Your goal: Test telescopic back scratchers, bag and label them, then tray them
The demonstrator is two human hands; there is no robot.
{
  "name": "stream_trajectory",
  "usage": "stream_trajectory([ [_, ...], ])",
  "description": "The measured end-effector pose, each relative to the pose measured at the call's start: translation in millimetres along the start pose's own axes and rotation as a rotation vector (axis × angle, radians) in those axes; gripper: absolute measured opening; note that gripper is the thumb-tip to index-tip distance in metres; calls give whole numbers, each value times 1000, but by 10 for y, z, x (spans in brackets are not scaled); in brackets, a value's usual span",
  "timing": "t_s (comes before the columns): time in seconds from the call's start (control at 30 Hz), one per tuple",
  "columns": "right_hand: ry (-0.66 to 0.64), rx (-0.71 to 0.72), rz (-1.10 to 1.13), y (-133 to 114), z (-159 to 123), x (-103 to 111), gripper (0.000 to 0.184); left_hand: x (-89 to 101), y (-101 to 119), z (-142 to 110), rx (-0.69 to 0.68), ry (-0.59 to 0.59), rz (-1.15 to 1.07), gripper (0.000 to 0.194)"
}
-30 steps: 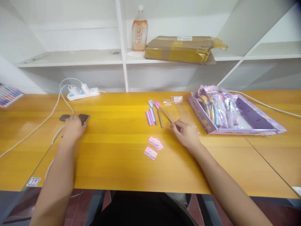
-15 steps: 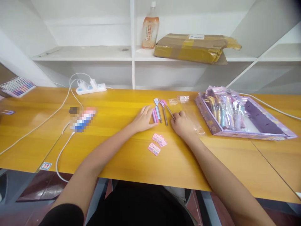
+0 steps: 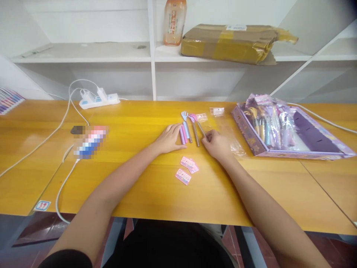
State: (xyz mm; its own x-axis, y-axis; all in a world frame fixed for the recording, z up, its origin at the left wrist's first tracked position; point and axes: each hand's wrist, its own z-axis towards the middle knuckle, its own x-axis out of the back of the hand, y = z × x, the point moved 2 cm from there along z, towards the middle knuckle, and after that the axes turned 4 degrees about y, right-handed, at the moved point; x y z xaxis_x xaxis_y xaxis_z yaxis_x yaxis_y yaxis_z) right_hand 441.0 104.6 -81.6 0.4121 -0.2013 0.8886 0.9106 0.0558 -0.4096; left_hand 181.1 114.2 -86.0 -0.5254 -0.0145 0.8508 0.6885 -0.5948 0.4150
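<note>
Three small telescopic back scratchers lie side by side in the middle of the table. The blue back scratcher (image 3: 184, 116) is leftmost, with a metal rod. To its right lies the purple back scratcher (image 3: 194, 129). The pink back scratcher (image 3: 199, 125) slants right, its metal rod end pinched in the closed fingers of my right hand (image 3: 216, 143). My left hand (image 3: 169, 139) is open, thumb and fingers apart, beside the purple grip sleeve (image 3: 182, 135); whether it touches is unclear. Pink and blue sleeves lie next to that one. Small pink printed cards (image 3: 183, 176) lie nearer me.
Clear plastic bags (image 3: 227, 130) lie right of my right hand. A purple box (image 3: 259, 152) holding several bagged items stands at the right. At the left are a power strip (image 3: 99, 101) with white cables and a pixelated object (image 3: 92, 141). A taped carton (image 3: 225, 42) sits on the shelf.
The camera view has shifted slightly, tilting down. Both hands stay nearly in place; my right fingers remain on the pink back scratcher's rod.
</note>
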Motion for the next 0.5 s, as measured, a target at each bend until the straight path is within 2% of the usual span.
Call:
stream_trajectory([
  [0.5,3,24,39,9,13,29,16,65,11,7,44,6,-54,102],
])
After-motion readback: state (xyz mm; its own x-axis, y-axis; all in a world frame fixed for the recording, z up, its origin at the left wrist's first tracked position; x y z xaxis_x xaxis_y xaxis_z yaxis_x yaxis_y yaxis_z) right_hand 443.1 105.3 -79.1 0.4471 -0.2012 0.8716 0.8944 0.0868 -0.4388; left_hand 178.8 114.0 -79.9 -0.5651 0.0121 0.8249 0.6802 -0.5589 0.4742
